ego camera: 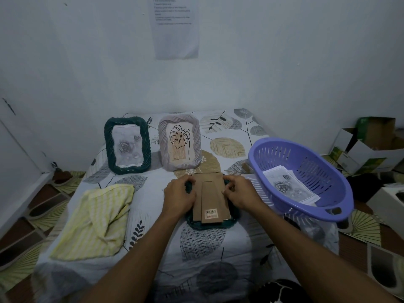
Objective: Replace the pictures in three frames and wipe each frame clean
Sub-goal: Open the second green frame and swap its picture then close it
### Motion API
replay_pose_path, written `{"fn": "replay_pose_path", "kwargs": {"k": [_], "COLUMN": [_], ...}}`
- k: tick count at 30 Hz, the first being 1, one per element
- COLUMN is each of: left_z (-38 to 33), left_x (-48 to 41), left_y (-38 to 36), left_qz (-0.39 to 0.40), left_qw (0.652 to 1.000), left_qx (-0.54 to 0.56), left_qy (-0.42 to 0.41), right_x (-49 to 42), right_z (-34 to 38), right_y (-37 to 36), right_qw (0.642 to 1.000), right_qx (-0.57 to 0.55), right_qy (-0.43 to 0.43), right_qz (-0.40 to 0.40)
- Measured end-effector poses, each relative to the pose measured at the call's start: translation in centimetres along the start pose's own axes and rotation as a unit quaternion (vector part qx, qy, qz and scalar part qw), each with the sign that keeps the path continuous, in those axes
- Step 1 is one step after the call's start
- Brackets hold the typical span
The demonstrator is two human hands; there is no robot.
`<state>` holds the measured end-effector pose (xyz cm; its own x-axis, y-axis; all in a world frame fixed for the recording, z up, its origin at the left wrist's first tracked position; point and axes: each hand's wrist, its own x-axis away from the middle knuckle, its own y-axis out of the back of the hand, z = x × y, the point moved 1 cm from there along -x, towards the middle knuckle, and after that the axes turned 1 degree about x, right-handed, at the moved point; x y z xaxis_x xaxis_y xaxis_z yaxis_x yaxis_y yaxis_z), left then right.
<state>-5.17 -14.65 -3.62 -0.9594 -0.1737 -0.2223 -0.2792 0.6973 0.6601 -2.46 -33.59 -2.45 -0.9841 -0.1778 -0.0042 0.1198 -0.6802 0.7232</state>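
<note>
A dark green frame (pixel 231 223) lies face down in the middle of the table, its brown cardboard back (pixel 211 197) with a barcode sticker facing up. My left hand (pixel 180 194) grips its left edge and my right hand (pixel 239 193) grips its right edge, fingers pinched at the back panel. Behind it stand a second dark green frame (pixel 127 145) holding a grey rose picture and a pale pink frame (pixel 179 142) holding a leaf line drawing. A yellow striped cloth (pixel 96 219) lies crumpled at the left.
A purple plastic basket (pixel 306 178) sits tilted at the right edge with rose prints (pixel 288 185) inside. The table has a leaf-patterned cover (pixel 229 147). Open cardboard boxes (pixel 369 145) are stacked on the floor at the right. A printed sheet (pixel 176 27) hangs on the wall.
</note>
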Motion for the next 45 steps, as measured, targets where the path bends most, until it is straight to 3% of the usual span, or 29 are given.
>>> {"fn": "replay_pose_path", "kwargs": {"k": [23, 37, 45], "left_z": [1.2, 2.4, 3.2], "left_x": [1.2, 0.2, 0.2], "left_y": [-1.6, -2.2, -2.6], "left_qz": [-0.03, -0.016, -0.003], "left_qw": [0.997, 0.994, 0.998], "left_qx": [-0.023, -0.058, -0.035], "left_qy": [-0.066, -0.086, -0.043], "right_x": [-0.5, -0.2, 0.2], "right_z": [-0.6, -2.5, -2.7], "right_y": [-0.6, -1.3, -2.0], "right_qw": [0.965, 0.977, 0.977], "right_qx": [0.241, 0.167, 0.169], "right_qy": [0.097, 0.121, 0.111], "right_qz": [0.04, -0.053, -0.065]}}
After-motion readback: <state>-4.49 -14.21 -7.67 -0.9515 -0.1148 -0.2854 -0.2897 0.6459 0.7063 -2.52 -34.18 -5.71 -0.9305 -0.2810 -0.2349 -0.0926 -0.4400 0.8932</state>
